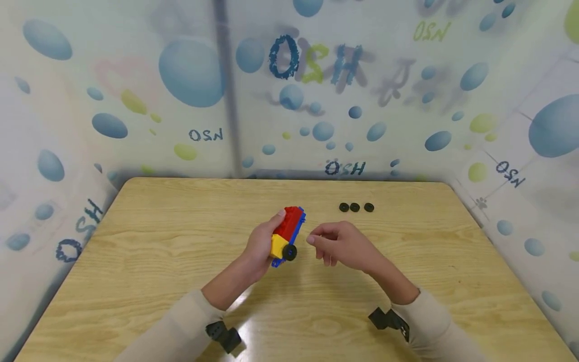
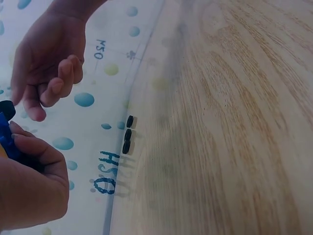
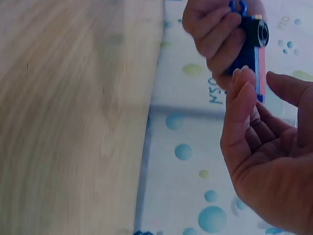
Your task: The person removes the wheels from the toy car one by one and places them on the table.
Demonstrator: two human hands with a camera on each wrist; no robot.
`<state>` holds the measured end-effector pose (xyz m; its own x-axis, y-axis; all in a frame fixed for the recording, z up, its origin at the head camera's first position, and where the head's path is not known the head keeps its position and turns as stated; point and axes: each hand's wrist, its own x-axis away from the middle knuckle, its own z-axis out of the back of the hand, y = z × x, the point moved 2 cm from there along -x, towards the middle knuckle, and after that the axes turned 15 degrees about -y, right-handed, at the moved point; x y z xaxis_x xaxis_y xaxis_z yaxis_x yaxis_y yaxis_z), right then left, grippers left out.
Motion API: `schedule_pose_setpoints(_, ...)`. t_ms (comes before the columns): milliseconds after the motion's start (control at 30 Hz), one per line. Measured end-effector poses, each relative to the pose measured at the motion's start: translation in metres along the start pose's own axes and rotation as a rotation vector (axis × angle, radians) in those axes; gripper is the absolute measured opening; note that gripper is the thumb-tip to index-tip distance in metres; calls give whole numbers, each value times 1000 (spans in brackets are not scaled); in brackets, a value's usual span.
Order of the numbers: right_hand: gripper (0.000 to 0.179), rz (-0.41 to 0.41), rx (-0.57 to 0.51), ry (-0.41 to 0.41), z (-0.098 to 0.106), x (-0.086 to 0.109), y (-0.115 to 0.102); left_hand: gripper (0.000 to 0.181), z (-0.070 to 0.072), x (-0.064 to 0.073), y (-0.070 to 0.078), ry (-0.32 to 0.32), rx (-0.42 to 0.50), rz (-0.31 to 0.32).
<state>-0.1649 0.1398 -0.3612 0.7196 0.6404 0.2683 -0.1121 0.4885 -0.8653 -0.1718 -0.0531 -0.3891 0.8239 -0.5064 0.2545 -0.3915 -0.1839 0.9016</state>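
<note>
My left hand [image 1: 261, 245] grips a toy truck [image 1: 289, 224] with a red body, a yellow cab and a blue base. One black wheel [image 1: 289, 252] sits on the truck's side near the cab, facing my right hand. In the right wrist view the truck's blue underside [image 3: 243, 58] shows behind the left fingers. My right hand [image 1: 346, 245] hovers just right of the truck, its fingers loosely bent with nothing between them. A gap shows between its thumb and fingers in the right wrist view.
Three loose black wheels [image 1: 355, 207] lie in a row on the wooden table [image 1: 181, 216], beyond my right hand. A patterned wall covering [image 1: 289, 136] rises at the table's back edge and along both sides. Each sleeve carries a small black device [image 1: 223, 337].
</note>
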Motion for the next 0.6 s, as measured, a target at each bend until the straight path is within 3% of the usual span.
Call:
schedule_pose_setpoints(233,27,19,-182,-159,-24,-4,-5,60,-1,2,2,5,-19,-19)
schedule_pose_setpoints(600,35,68,-335,-210,-47,-16,-8,57,-2,2,0,2,-47,-23)
